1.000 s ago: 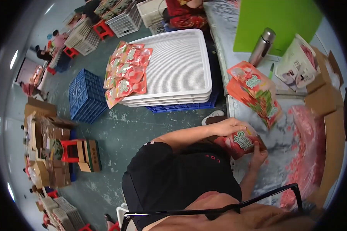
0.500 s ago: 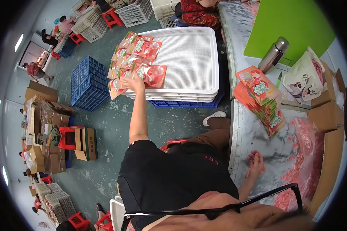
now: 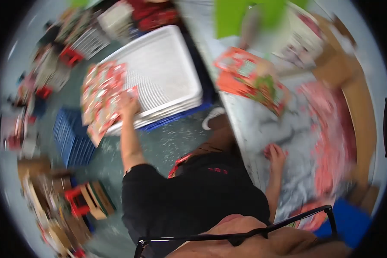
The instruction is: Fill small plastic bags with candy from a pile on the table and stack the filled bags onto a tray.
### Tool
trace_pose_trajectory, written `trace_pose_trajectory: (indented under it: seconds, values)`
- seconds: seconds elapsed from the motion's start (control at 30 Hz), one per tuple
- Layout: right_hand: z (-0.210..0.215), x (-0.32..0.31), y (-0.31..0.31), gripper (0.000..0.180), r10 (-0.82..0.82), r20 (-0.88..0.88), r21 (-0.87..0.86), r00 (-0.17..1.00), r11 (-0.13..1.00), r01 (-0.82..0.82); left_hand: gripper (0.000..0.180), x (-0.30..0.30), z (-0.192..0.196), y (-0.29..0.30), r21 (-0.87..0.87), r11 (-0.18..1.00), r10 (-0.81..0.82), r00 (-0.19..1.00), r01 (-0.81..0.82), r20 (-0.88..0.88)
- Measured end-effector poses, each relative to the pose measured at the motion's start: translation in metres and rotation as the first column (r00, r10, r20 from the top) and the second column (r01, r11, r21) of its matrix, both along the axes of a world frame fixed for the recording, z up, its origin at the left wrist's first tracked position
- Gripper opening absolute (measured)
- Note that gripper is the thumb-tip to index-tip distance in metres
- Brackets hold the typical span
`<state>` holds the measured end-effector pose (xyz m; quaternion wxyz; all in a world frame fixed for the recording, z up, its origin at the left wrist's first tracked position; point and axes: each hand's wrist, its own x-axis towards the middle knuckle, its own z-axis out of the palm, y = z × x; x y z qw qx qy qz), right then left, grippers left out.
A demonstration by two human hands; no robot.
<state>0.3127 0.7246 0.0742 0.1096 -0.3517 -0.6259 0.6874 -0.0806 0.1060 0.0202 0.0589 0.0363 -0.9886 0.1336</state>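
Observation:
My left hand is stretched out to the far left, over the near right edge of a layer of shiny red pouches. It touches them, but motion blur smears its fingers. The pouches overlap along the left side of the top white mesh tray of a stack. My right hand lies low over the grey worktable, its fingers curled together. Something reddish shows at its fingertips, too small to make out. Beyond it on the table lies a pile of red and green pouches.
Small pink pieces in clear plastic spread along the table's right side, beside cardboard. A metal flask and a white bag stand at the back. A blue crate and boxes are on the floor at left.
The view has turned, so the trays and table appear tilted and shifted left. My left hand has shifted from the near left pouches to their right edge. My right hand stays over the table.

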Motion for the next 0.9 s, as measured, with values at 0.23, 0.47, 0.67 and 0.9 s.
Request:
trace_pose_trajectory:
  seconds: [0.23, 0.47, 0.67, 0.9]
  values:
    - [0.016, 0.014, 0.007, 0.055, -0.174, 0.349, 0.927, 0.921, 0.205, -0.313, 0.066, -0.004, 0.073, 0.185, 0.121, 0.99, -0.057, 0.989, 0.074, -0.136]
    - [-0.006, 0.029, 0.046, 0.051, -0.208, 0.398, 0.903, 0.893, 0.263, -0.341, 0.046, 0.041, 0.119, 0.441, 0.673, 0.207, -0.751, 0.556, 0.71, -0.356]
    - [0.014, 0.089, 0.184, 0.047, -0.487, 0.205, 0.972, 0.849, 0.204, -0.117, 0.048, 0.06, 0.128, 0.559, 0.55, 0.34, -0.813, 0.532, 0.763, -0.237]
    - [-0.002, 0.324, 0.436, 0.058, -0.744, 0.142, 0.524, 0.653, 0.616, 0.588, 0.038, 0.049, 0.109, 0.613, 0.507, 0.323, -0.874, 0.457, 0.799, -0.164]
